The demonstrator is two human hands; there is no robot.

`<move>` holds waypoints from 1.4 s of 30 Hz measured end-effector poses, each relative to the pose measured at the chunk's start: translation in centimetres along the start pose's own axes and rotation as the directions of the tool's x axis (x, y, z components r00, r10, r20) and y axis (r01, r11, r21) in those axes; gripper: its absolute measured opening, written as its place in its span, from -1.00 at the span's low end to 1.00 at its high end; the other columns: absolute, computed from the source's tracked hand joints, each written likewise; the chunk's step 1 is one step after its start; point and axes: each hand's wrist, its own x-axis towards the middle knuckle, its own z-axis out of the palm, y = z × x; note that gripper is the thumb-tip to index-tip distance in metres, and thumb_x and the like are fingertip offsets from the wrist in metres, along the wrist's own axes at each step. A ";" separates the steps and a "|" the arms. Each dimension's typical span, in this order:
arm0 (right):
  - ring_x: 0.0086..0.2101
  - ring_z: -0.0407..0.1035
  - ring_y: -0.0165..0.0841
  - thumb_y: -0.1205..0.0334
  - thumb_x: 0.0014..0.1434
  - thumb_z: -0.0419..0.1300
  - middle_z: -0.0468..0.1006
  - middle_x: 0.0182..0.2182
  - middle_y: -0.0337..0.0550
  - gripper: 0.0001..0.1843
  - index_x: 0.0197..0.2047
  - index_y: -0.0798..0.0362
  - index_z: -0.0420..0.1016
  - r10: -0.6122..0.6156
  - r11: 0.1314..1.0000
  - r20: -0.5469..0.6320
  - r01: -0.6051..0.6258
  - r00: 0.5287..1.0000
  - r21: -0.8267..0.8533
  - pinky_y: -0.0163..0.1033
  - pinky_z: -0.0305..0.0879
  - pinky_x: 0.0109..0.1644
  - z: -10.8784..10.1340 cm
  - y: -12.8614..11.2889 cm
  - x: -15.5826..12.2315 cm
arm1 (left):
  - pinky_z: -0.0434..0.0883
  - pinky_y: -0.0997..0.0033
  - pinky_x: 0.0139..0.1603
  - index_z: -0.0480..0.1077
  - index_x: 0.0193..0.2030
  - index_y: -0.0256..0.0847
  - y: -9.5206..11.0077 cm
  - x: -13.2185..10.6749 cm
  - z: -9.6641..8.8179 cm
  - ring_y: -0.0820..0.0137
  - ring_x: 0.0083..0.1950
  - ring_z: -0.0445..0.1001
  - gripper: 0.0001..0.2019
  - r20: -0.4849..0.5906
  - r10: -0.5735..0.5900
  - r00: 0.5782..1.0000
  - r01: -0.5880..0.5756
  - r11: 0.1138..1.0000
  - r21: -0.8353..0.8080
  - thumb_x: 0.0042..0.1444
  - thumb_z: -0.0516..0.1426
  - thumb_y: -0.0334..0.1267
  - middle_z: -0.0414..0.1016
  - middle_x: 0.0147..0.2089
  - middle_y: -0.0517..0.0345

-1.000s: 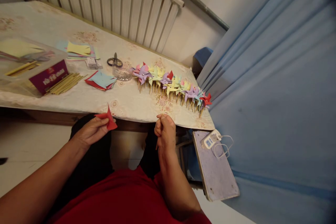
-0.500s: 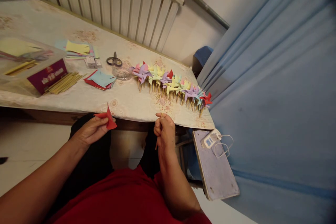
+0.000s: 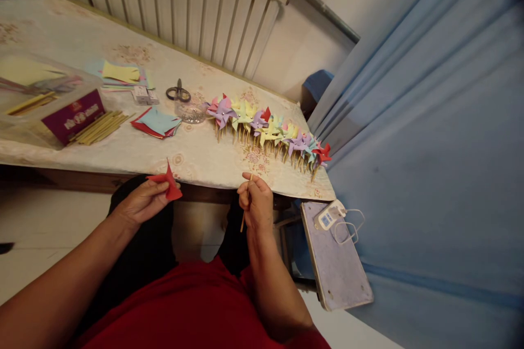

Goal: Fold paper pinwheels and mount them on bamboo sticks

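My left hand (image 3: pixel 141 202) pinches a folded red paper piece (image 3: pixel 167 182) just below the table's near edge. My right hand (image 3: pixel 257 202) is closed around a thin wooden stick (image 3: pixel 244 212) that runs down through the fist, a hand's width to the right of the red paper. On the table (image 3: pixel 196 161) beyond both hands lies a row of finished paper pinwheels (image 3: pixel 270 130) in purple, yellow, green and red, each on a stick.
Loose coloured paper squares (image 3: pixel 158 122), scissors (image 3: pixel 178 93), a small glass dish (image 3: pixel 190 114), a bundle of sticks (image 3: pixel 100 128) and a clear box (image 3: pixel 45 106) sit on the table's left half. A radiator stands behind. A blue curtain hangs right, with a stool (image 3: pixel 333 262) carrying a small device.
My right hand has shifted slightly left and turned, so more of the stick shows below the fist. The left hand with the red paper has barely moved.
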 end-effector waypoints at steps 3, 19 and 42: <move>-0.75 -0.04 -0.61 0.23 0.01 0.14 0.48 -0.63 -0.36 -0.73 -0.19 0.12 0.45 0.002 1.000 -0.002 -0.002 1.000 -0.008 -0.41 -0.22 -0.65 0.0 0.0 0.0 | 0.58 0.41 -0.23 0.51 -0.37 -0.37 0.1 -0.1 0.1 0.39 -0.38 0.56 -0.82 -0.003 -0.007 1.000 0.007 1.000 0.001 -0.14 0.25 -0.63 0.58 -0.41 0.03; -0.77 -0.10 -0.64 0.27 -0.06 0.14 0.46 -0.65 -0.39 -0.75 -0.24 0.10 0.41 0.019 0.998 0.004 -0.020 1.000 0.056 -0.44 -0.26 -0.68 -0.1 -0.1 0.0 | 0.61 0.40 -0.26 0.53 -0.38 -0.40 -0.2 0.3 -0.4 0.37 -0.39 0.58 -0.71 0.045 0.016 0.999 -0.015 1.000 -0.014 -0.33 0.41 -0.56 0.60 -0.41 0.03; -0.73 -0.09 -0.62 0.30 -0.04 0.14 0.39 -0.65 -0.42 -0.74 -0.22 0.13 0.47 0.064 0.997 -0.038 -0.062 0.997 0.043 -0.40 -0.30 -0.63 0.0 -0.2 0.2 | 0.58 0.42 -0.27 0.53 -0.38 -0.38 0.3 -0.3 0.5 0.38 -0.39 0.58 -0.83 -0.016 -0.017 1.000 0.016 1.000 -0.006 -0.14 0.25 -0.63 0.60 -0.42 0.02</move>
